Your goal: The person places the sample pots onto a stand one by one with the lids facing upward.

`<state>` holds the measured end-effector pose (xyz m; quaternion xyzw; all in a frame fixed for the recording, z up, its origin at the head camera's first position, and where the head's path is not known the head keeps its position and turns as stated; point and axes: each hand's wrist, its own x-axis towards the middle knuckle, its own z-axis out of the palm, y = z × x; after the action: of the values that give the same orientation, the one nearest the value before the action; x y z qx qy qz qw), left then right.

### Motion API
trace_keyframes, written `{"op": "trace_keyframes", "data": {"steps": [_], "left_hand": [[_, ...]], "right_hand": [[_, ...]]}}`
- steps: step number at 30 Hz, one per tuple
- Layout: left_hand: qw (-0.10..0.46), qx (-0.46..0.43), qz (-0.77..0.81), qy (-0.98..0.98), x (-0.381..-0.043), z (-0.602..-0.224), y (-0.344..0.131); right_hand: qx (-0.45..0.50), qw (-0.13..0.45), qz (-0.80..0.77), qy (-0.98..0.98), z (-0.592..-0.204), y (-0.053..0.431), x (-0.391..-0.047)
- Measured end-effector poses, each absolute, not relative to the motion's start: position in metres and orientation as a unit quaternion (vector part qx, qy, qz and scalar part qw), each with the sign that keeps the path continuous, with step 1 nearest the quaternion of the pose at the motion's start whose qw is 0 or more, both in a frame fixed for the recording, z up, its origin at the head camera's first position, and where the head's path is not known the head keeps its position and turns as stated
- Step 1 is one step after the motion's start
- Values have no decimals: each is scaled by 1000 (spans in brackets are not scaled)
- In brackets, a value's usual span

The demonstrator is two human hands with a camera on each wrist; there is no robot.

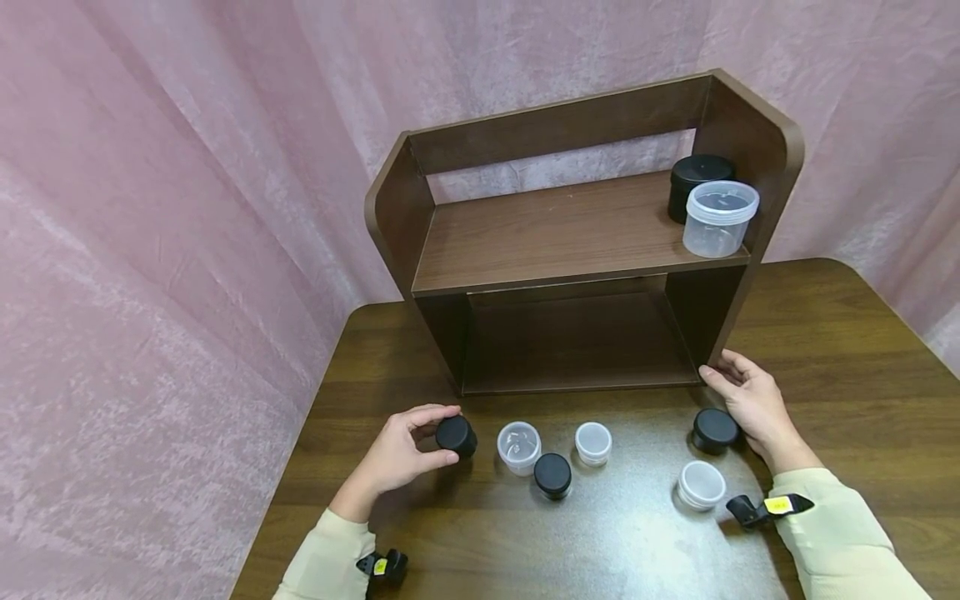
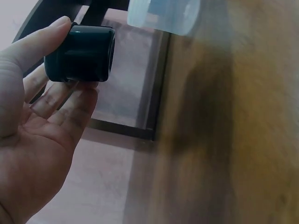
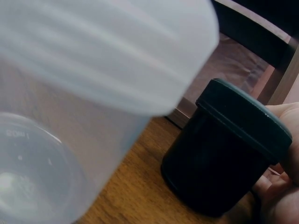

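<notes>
My left hand [image 1: 401, 454] pinches a small black lidded jar [image 1: 456, 437] between thumb and fingers. In the left wrist view the same jar [image 2: 80, 53] lies sideways across the picture, thumb on one side and fingertips beneath. My right hand [image 1: 752, 404] is at the lower right front corner of a brown wooden shelf [image 1: 585, 387], with thumb and fingers around the edge of its side panel. Right beside that hand stands a black-lidded jar [image 1: 715, 430], which partly covers the hand in the right wrist view. A clear white-lidded tub [image 1: 701, 486] stands nearer me.
Between the hands are a clear tub [image 1: 519, 447], a jar with a black lid [image 1: 552, 476] and a small white-lidded tub [image 1: 593, 443]. On the shelf's upper board stand a large black jar [image 1: 693, 185] and a large clear tub [image 1: 718, 221]. A pink curtain [image 1: 187, 208] hangs behind.
</notes>
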<state>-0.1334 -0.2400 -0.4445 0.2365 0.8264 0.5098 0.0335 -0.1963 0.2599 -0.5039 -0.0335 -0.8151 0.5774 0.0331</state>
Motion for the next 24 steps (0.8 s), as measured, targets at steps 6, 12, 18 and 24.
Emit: {"op": "trace_keyframes", "data": {"steps": [6, 12, 18, 24], "left_hand": [[16, 249, 516, 819, -131, -412, -224], [-10, 267, 553, 789, -134, -392, -207], [-31, 299, 579, 757, -142, -387, -190], [-23, 330, 618, 713, -150, -385, -177]], "right_hand": [[-32, 31, 578, -814, -503, 260, -198], [-33, 28, 578, -815, -504, 261, -197], [-33, 24, 580, -813, -503, 261, -196], [-30, 30, 577, -816, -503, 260, -196]]}}
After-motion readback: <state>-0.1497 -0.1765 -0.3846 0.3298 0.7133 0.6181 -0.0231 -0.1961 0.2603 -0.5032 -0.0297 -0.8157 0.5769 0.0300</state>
